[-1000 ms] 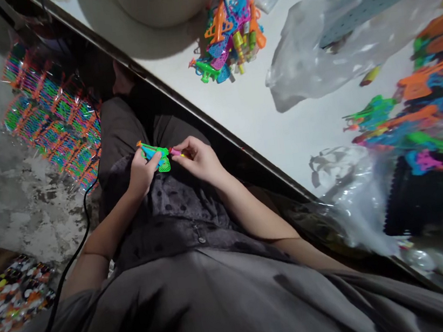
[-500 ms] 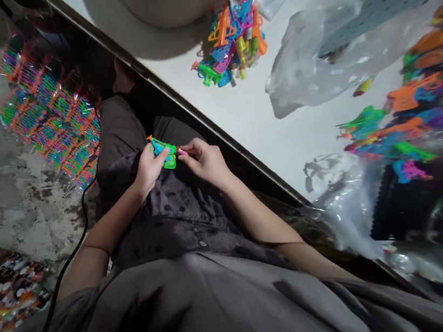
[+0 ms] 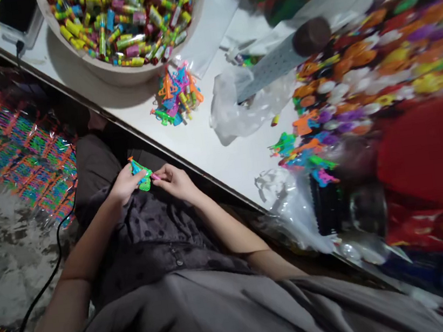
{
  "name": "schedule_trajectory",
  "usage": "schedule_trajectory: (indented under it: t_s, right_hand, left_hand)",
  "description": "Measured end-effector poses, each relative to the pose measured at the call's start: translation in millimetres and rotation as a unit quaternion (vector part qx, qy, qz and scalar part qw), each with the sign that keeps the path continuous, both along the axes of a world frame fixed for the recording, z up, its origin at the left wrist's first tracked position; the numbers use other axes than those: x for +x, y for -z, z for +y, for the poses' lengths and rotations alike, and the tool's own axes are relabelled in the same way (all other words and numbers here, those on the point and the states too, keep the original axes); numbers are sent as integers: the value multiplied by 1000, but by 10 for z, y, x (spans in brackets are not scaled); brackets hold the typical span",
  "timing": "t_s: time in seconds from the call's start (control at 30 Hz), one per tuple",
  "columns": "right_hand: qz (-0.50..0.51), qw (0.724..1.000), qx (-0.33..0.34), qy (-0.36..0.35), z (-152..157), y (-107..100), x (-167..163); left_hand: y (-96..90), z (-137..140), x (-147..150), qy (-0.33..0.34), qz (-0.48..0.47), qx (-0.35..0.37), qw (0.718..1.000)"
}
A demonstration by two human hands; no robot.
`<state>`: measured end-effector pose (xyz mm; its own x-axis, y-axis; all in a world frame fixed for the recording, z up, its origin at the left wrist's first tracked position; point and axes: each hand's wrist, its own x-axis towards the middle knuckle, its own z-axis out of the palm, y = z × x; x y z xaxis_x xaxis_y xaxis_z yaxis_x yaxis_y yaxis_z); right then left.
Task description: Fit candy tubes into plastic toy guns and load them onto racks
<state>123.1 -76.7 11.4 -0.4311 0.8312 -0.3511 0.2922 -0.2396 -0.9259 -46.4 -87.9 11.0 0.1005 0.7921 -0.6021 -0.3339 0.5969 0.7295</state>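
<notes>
Above my lap, my left hand [image 3: 125, 183] pinches a small green and blue plastic toy [image 3: 144, 182] with an orange tip; its exact kind is not plain. My right hand [image 3: 174, 182] holds a small pink and dark red tube [image 3: 155, 177] between thumb and fingertips. The tube's end meets the toy's right side; whether it sits inside the toy I cannot tell. Beyond my hands, a pile of colourful plastic toys [image 3: 171, 93], with yellow candy tubes among them, lies on the white table [image 3: 205, 162].
A round tub [image 3: 111, 71] full of candy tubes stands at the table's back. Clear plastic bags [image 3: 234, 110] and a grey perforated cylinder [image 3: 270, 72] lie to the right, near heaped coloured pieces [image 3: 357, 77]. Wrapped toy packs [image 3: 22, 143] and a black cable [image 3: 60, 258] are at left.
The view has swung, bringing the tub and the right side of the table more into sight. Both hands keep their holds on the toy and the tube.
</notes>
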Motion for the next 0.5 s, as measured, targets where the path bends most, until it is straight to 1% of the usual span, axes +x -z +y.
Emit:
schedule_trajectory:
  t_s: [0.07, 0.1, 0.13, 0.2, 0.27, 0.33, 0.4, 0.5]
  right_hand:
    - [33, 999, -21, 15, 90, 12, 5]
    - [41, 999, -13, 29, 163, 4, 25]
    - [42, 998, 9, 52, 255, -13, 61]
    - [24, 989, 83, 120, 493, -70, 174]
    - [-10, 967, 167, 193, 778, -146, 320]
    - [-52, 942, 231, 240, 1068, -219, 453]
    - [-102, 924, 273, 248, 1318, -269, 535]
    - [-196, 909, 306, 205, 1572, -276, 558]
  left_hand:
    - [-8, 155, -129, 19, -7, 19, 1000]
    - [11, 259, -220, 16, -17, 31, 999]
    - [50, 378, -330, 2, -33, 40, 999]
    - [193, 641, -590, -42, -72, 40, 996]
    - [398, 896, -861, -90, -111, 21, 989]
    - [607, 1103, -1076, -160, -124, -19, 979]
    - [767, 1245, -1196, -209, -137, -63, 966]
    - [878, 1369, -1233, -251, -109, -111, 955]
